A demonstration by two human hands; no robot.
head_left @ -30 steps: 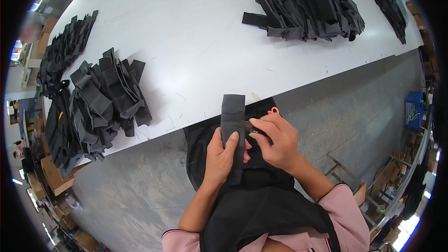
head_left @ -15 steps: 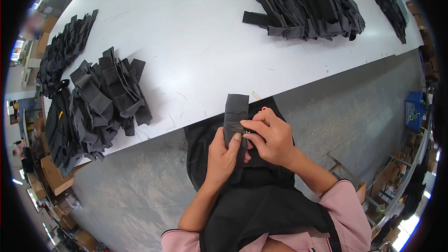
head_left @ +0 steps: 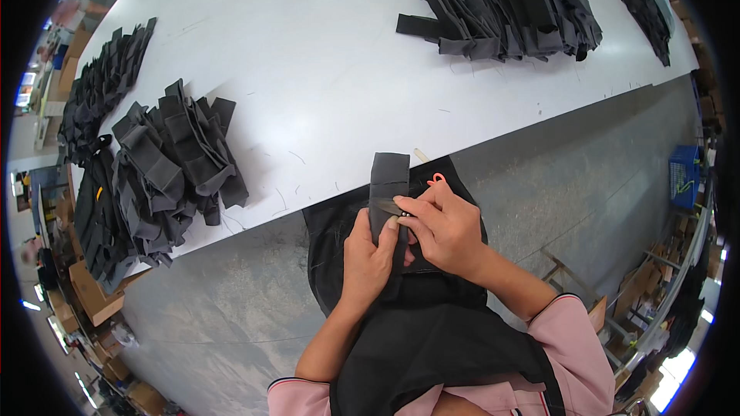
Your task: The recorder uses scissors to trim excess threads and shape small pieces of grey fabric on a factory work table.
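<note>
My left hand (head_left: 367,260) is closed on a dark grey fabric strip (head_left: 391,169), thumb on top and fingers behind it. The strip stands upright in front of my black apron, its upper end reaching over the table's near edge. My right hand (head_left: 447,227) is closed around small thread snips (head_left: 388,206). Their thin metal blades lie against the strip near my left thumb. A red loop (head_left: 438,178) shows above my right fingers; most of the snips is hidden by the hand.
On the white table (head_left: 308,69) lie a pile of grey strips (head_left: 181,154) at left, another bundle (head_left: 108,81) behind it, a large pile (head_left: 509,11) at the back right and dark pieces (head_left: 640,8) beyond. Cardboard boxes (head_left: 96,293) and a blue basket (head_left: 683,177) stand off the sides.
The snips' blades show more plainly over the strip, and more of the red loop is visible. My right fingers have shifted slightly left; the left hand keeps its hold.
</note>
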